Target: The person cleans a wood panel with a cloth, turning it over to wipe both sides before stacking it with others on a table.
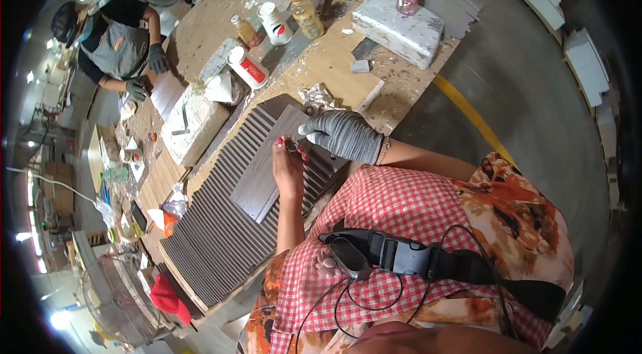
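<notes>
A grey wood-grain board (257, 183) lies slantwise over a row of dark grey slats (214, 233). My left hand (287, 170), bare with red nails, is at the board's near edge, its fingers curled around a small dark lump (291, 145) whose kind I cannot make out. My right hand (348, 136) wears a grey striped glove. Its fingers are bent and drawn together over the board's far right end, close to my left fingertips. Whatever is between the gloved fingers is hidden. Crumpled foil (318, 96) sits just beyond the glove.
Paper cups (247, 67), bottles (307, 17) and a white-smeared block (398, 27) with a small tin (408, 1) stand on the stained worktable (348, 90). Another block (194, 125) lies left. Across the table, a gloved co-worker (120, 46) handles a board. A fan (117, 297) stands lower left.
</notes>
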Demonstrator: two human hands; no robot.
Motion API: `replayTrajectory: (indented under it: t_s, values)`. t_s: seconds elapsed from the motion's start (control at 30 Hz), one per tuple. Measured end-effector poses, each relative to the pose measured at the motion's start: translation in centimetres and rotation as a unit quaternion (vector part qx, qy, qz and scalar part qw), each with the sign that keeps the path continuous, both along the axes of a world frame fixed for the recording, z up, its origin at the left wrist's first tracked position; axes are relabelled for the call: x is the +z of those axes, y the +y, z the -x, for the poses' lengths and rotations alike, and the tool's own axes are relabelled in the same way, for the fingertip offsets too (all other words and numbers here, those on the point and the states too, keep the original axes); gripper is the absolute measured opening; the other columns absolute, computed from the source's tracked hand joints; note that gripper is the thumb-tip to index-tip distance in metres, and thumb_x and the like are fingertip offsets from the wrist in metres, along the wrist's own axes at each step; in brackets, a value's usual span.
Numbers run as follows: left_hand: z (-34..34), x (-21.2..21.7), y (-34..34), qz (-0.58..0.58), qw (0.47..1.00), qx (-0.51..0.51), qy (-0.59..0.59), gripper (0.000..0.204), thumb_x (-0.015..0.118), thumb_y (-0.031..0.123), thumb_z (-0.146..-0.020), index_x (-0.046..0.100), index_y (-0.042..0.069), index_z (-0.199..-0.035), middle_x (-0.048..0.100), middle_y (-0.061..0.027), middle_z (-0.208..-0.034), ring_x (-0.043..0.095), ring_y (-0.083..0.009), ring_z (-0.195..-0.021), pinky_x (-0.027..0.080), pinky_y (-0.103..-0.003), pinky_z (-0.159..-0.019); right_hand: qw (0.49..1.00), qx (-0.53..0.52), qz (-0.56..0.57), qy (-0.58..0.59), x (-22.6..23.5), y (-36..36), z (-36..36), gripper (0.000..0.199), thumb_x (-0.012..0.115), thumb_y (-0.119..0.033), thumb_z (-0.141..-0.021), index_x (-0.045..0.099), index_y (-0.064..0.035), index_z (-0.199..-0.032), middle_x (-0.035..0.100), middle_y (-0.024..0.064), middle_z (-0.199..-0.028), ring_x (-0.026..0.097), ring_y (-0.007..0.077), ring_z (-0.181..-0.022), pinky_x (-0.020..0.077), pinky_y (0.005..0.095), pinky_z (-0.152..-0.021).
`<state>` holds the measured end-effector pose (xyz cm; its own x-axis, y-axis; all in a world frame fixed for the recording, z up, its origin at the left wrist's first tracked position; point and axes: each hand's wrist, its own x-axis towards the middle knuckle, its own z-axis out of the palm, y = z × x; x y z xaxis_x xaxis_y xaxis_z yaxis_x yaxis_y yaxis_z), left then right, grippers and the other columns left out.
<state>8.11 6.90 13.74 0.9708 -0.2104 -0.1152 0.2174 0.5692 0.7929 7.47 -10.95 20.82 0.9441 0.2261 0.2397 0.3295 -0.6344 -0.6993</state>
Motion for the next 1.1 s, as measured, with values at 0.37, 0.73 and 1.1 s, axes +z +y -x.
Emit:
replayTrajectory:
  t_s: [0.37,0.73,1.1]
  values:
    - [1.2,0.5,-1.2,-0.088,0.995,-0.002,-0.053,0.029,0.04,0.034,-0.102,0.049,0.007,-0.108,0.048,-0.0017,-0.081,0.045,-0.011,-0.069,0.038,-0.025,-0.059,0.995,-0.012,0.092,-0.038,1.1,0.6,2.3,0.02,0.052,-0.018,-0.089,0.068,-0.0082,-0.096,0.066,0.0157,-0.08,0.065,0.0303,-0.077,0.0511,0.0409,-0.068]
    - [1.1,-0.6,-0.8,-0.116,0.992,0.029,0.033,0.03,0.04,0.036,-0.101,0.049,0.008,-0.108,0.047,-0.0016,-0.084,0.046,-0.011,-0.069,0.039,-0.026,-0.059,0.992,0.049,-0.083,0.083,-2.9,-0.7,0.4,0.023,0.058,-0.022,-0.089,0.064,-0.0062,-0.105,0.067,0.0137,-0.084,0.066,0.0269,-0.079,0.0502,0.0363,-0.073]
    - [-2.4,-0.8,2.0,-0.171,0.961,0.217,0.023,0.034,0.039,0.037,-0.101,0.058,0.009,-0.097,0.049,0.0024,-0.071,0.043,-0.0059,-0.057,0.037,-0.02,-0.049,0.93,0.134,-0.276,0.201,-5.7,-4.0,-6.9,0.021,0.061,-0.001,-0.087,0.061,-0.0014,-0.108,0.064,0.0055,-0.108,0.057,0.0125,-0.1,0.0464,0.0263,-0.091]
